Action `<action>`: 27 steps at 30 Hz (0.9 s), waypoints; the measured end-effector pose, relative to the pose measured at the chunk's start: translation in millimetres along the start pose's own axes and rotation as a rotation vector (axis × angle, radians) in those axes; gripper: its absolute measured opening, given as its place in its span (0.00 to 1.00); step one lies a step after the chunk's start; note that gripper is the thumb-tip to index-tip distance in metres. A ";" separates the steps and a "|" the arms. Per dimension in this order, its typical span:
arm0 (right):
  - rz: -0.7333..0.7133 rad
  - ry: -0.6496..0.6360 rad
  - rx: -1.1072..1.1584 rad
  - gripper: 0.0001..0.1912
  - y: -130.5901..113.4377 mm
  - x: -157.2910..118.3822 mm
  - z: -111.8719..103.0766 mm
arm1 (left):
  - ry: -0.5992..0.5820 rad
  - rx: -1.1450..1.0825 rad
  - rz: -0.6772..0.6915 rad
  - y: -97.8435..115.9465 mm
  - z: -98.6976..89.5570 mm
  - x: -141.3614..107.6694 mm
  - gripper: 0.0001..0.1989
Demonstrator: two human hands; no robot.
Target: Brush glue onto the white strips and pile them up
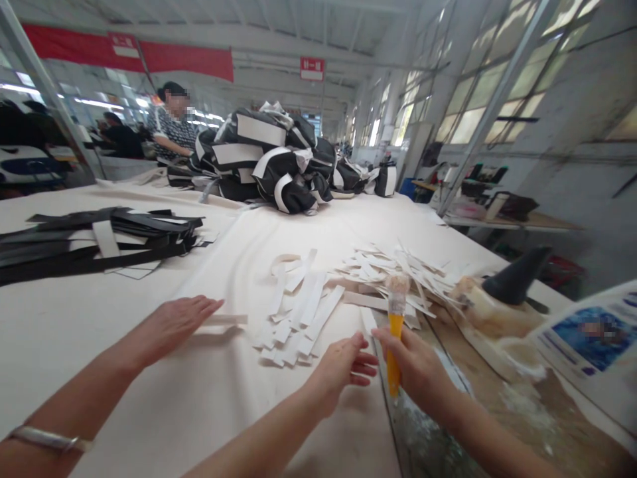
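My right hand (418,362) is closed around the yellow handle of a paintbrush (395,345), held upright with its bristles at the top. Close by on the left, my left hand (343,365) has its fingers apart and slightly curled, and nothing shows in them. A white strip (368,322) lies just beyond the two hands, near my right fingertips; whether they touch it I cannot tell. Several short white strips (298,318) are spread out ahead of my left hand. A looser heap of thin white strips (383,265) lies behind the brush.
Another person's hand (174,325), with a bracelet on the wrist, rests flat by a strip at left. Black strips (99,239) lie beyond. Black-and-white bags (279,159) are piled at the back, near a standing person (172,126). A glue-stained container (488,309) stands at right.
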State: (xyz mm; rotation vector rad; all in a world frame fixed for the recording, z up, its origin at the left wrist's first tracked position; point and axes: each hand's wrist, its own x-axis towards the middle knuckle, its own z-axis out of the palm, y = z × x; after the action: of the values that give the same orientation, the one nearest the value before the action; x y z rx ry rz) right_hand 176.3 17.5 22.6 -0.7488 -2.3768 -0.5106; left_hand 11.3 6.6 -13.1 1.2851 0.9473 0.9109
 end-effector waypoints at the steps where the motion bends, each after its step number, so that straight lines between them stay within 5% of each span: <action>1: -0.035 -0.009 0.021 0.14 -9.9 -7.6 -4.4 | -0.027 -0.098 -0.032 -0.7 4.0 -1.3 0.30; 5: -0.102 -0.130 0.084 0.14 -35.3 -30.5 -21.3 | -0.083 -0.291 -0.113 -2.6 18.2 -9.3 0.22; 8: -0.027 -0.154 0.091 0.17 -30.2 -44.4 -40.8 | -0.111 -0.268 -0.129 -4.8 23.2 -12.9 0.19; 15: 0.599 0.175 -0.063 0.13 36.0 -91.1 -97.3 | -0.110 0.044 -0.106 -22.6 23.1 -5.6 0.17; 20: 1.156 0.295 -0.183 0.24 81.2 -119.2 -130.6 | 0.025 0.523 0.113 -27.6 19.0 -7.3 0.25; 27: 1.236 0.282 -0.251 0.29 112.1 -124.4 -126.1 | 0.016 1.021 0.166 -19.0 12.8 -11.2 0.16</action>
State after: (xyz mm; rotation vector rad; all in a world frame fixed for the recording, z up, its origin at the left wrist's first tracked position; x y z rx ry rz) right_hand 381.1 -9.0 58.5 -1.8662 -1.2219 -0.3123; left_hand 19.8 -9.7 -30.7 2.2345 1.4063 0.5389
